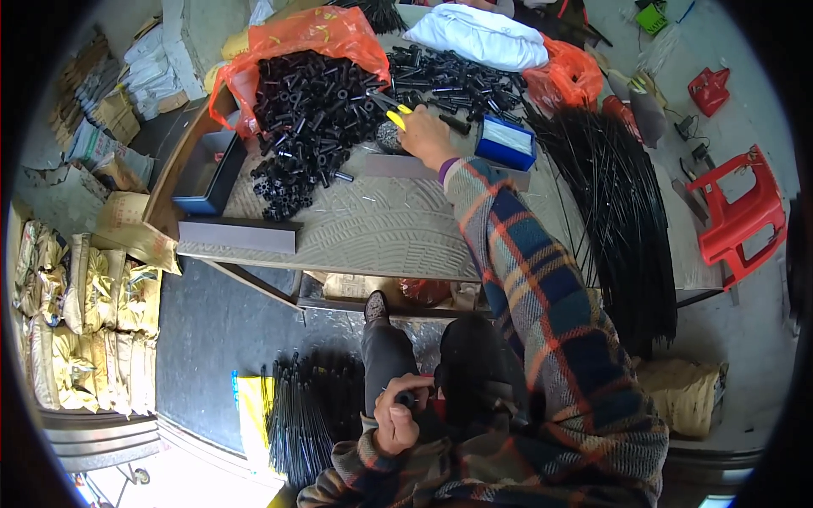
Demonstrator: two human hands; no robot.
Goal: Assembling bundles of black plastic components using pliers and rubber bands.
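Note:
My right hand [426,138] reaches over the table, closed on yellow-handled pliers [396,118]. Their metal jaws point up and left toward a large heap of short black tubes [309,110]. Just right of that hand is a blue box [506,144] holding many thin pale pieces. Low in front of my body, my left hand [396,419] is closed around a black tubular piece [406,398], whose round end shows between thumb and fingers. The rest of that piece is hidden by the hand and dark clothing.
An orange plastic bag [318,34] lies behind the heap. Long black rods [605,203] hang over the table's right side, and another bundle [301,423] stands left of my leg. A dark tray [209,173] sits at left; a red stool [745,216] stands right.

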